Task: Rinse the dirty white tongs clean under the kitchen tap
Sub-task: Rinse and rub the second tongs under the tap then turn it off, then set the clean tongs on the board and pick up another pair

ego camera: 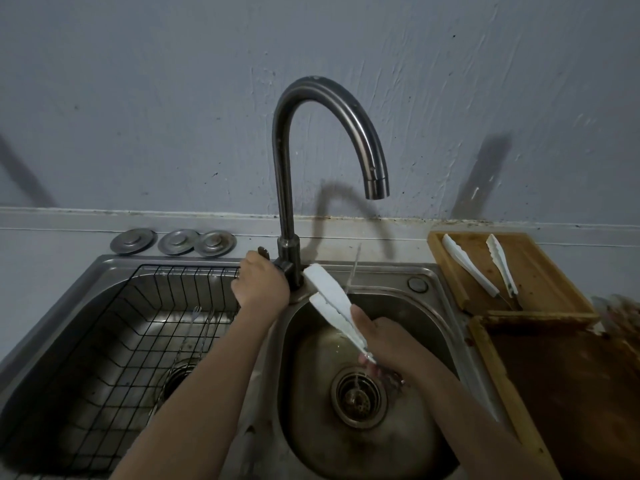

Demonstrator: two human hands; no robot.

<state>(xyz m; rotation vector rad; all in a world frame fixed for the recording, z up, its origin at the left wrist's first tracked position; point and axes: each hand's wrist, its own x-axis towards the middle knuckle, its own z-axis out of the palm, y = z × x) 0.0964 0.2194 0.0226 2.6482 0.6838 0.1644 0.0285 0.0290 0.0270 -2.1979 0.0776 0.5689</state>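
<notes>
The rinse is underway, not finished — the right hand [384, 336] clamps the white tongs [334, 306] in a thin stream, the left hand [259, 280] grips the tap [287, 188] lever.

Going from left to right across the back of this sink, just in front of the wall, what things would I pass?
Three round metal sink plugs → the left hand on the tap handle → the tap → white tongs held by the right hand → wooden tray with another pair of white tongs.
</notes>
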